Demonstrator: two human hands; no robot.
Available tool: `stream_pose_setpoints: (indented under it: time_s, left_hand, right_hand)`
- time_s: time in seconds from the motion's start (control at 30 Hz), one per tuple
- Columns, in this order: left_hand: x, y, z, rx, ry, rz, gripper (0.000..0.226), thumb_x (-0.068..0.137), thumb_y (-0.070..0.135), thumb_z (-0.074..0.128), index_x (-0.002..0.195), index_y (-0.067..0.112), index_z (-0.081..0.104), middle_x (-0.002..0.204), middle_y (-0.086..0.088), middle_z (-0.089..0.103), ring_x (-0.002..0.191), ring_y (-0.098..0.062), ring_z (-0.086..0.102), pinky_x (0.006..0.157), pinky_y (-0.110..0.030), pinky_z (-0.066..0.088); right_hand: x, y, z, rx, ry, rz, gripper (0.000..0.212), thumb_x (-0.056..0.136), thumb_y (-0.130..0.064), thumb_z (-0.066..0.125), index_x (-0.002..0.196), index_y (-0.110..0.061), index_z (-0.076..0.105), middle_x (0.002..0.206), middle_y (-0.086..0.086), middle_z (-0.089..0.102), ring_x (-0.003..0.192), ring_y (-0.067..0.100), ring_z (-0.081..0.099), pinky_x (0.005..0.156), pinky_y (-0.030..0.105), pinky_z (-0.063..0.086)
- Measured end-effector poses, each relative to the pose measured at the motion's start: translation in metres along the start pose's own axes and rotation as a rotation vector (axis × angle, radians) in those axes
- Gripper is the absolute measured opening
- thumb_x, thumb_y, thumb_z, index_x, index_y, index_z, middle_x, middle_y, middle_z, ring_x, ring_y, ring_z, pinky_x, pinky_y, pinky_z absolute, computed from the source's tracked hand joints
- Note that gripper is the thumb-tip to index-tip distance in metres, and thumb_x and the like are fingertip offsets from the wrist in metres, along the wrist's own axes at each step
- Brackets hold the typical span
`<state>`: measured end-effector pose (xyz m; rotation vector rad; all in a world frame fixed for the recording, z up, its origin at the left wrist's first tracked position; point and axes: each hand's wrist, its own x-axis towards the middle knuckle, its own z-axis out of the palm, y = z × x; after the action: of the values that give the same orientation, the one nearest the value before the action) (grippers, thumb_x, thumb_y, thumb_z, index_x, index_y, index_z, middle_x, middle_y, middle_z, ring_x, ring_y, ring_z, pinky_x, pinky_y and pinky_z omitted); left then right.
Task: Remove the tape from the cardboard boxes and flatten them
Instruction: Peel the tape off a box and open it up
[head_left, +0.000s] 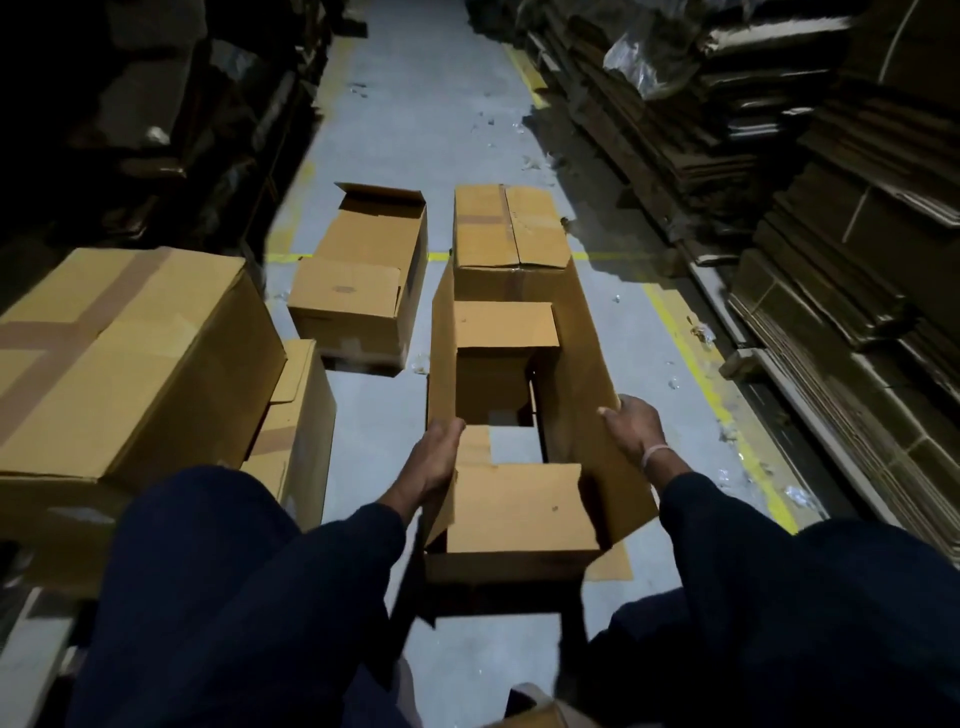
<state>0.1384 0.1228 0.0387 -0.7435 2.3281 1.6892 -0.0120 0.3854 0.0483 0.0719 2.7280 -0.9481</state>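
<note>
An open-ended cardboard box (571, 364) lies on the grey floor between my knees, its flaps spread and the floor visible through it. My left hand (428, 465) presses flat against its left wall. My right hand (631, 426) grips the top edge of its right wall, thumb inside. A large taped box (124, 353) sits at the left, with brown tape across its top. Another box (363, 280) with an open far flap lies ahead on the left. A shut box (511, 226) lies just beyond the one I hold.
Tall stacks of flattened cardboard (831, 208) line the right side of the aisle. Dark shelving (156, 114) fills the left. Yellow floor lines (711, 384) and scattered scraps of clear tape (535, 161) mark the floor. A smaller box (301, 415) stands beside the large taped one.
</note>
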Motion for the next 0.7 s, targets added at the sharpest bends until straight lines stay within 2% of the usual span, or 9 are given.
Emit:
stream_pose_setpoints:
  time_s: [0.07,0.1,0.2,0.27,0.37,0.5,0.57,0.63,0.7]
  left_hand:
    - [-0.008,0.001,-0.007,-0.021,-0.045,-0.018,0.036,0.107,0.046,0.031,0.095,0.02,0.053,0.097,-0.01,0.059,0.082,-0.022,0.054,0.076,-0.039,0.045]
    - [-0.014,0.0,-0.009,-0.007,-0.102,-0.038,0.035,0.108,0.046,0.031,0.102,0.018,0.054,0.1,-0.013,0.059,0.084,-0.023,0.055,0.076,-0.039,0.045]
    - [-0.039,-0.017,-0.009,0.103,-0.236,-0.125,0.053,0.106,0.05,0.036,0.146,0.015,0.036,0.135,-0.019,0.054,0.112,-0.033,0.058,0.094,-0.047,0.05]
    - [-0.058,-0.026,-0.001,0.172,-0.244,-0.138,0.06,0.107,0.045,0.038,0.155,0.014,0.021,0.144,-0.016,0.048,0.115,-0.033,0.057,0.096,-0.049,0.051]
    - [-0.078,-0.036,0.016,0.296,-0.188,-0.155,0.069,0.107,0.04,0.037,0.162,0.015,0.005,0.158,-0.02,0.04,0.132,-0.046,0.053,0.107,-0.054,0.047]
    - [-0.087,-0.057,0.027,0.447,-0.103,-0.176,0.05,0.109,0.035,0.039,0.152,0.009,0.033,0.146,-0.021,0.052,0.127,-0.038,0.056,0.108,-0.047,0.048]
    - [-0.082,-0.069,0.027,0.444,-0.088,-0.193,0.049,0.107,0.037,0.046,0.147,0.009,0.038,0.144,-0.02,0.054,0.125,-0.037,0.057,0.108,-0.047,0.048]
    - [-0.077,-0.076,0.024,0.444,-0.151,-0.207,0.066,0.1,0.038,0.065,0.149,0.01,0.032,0.145,-0.018,0.053,0.128,-0.036,0.056,0.108,-0.048,0.048]
    - [-0.073,-0.076,0.024,0.443,-0.205,-0.244,0.098,0.09,0.036,0.08,0.158,0.01,0.014,0.152,-0.018,0.046,0.136,-0.036,0.049,0.112,-0.046,0.046]
  right_hand:
    - [-0.017,0.011,-0.004,0.025,0.013,-0.021,0.024,0.1,-0.026,0.061,0.107,-0.006,0.072,0.104,0.015,0.071,0.096,0.034,0.065,0.085,0.037,0.052]
    - [-0.024,0.018,-0.006,0.032,0.018,-0.027,0.023,0.1,-0.025,0.061,0.106,-0.006,0.072,0.101,0.014,0.07,0.094,0.033,0.064,0.083,0.035,0.05]
    - [-0.053,0.034,-0.009,0.066,0.001,-0.022,0.022,0.099,-0.024,0.063,0.104,-0.006,0.074,0.098,0.012,0.071,0.093,0.032,0.064,0.08,0.034,0.048]
    - [-0.072,0.041,-0.008,0.123,0.005,0.001,0.018,0.097,-0.021,0.064,0.099,-0.007,0.075,0.096,0.013,0.073,0.092,0.033,0.067,0.079,0.038,0.053]
    - [-0.096,0.049,-0.001,0.24,0.015,0.066,0.013,0.095,-0.018,0.065,0.095,-0.011,0.076,0.094,0.01,0.075,0.089,0.031,0.069,0.077,0.04,0.058]
    - [-0.117,0.06,0.013,0.473,0.1,0.266,0.025,0.094,-0.032,0.07,0.105,-0.012,0.078,0.099,0.006,0.077,0.094,0.03,0.072,0.093,0.045,0.06]
    - [-0.129,0.066,0.018,0.515,0.147,0.373,0.032,0.094,-0.043,0.07,0.093,-0.011,0.075,0.095,0.01,0.075,0.092,0.033,0.071,0.092,0.046,0.06]
    - [-0.133,0.075,0.024,0.559,0.16,0.466,0.041,0.093,-0.05,0.07,0.086,-0.01,0.067,0.09,0.013,0.071,0.09,0.037,0.07,0.091,0.049,0.06]
    - [-0.129,0.082,0.029,0.636,0.137,0.526,0.049,0.089,-0.056,0.072,0.098,-0.009,0.065,0.095,0.014,0.069,0.092,0.04,0.07,0.09,0.052,0.06]
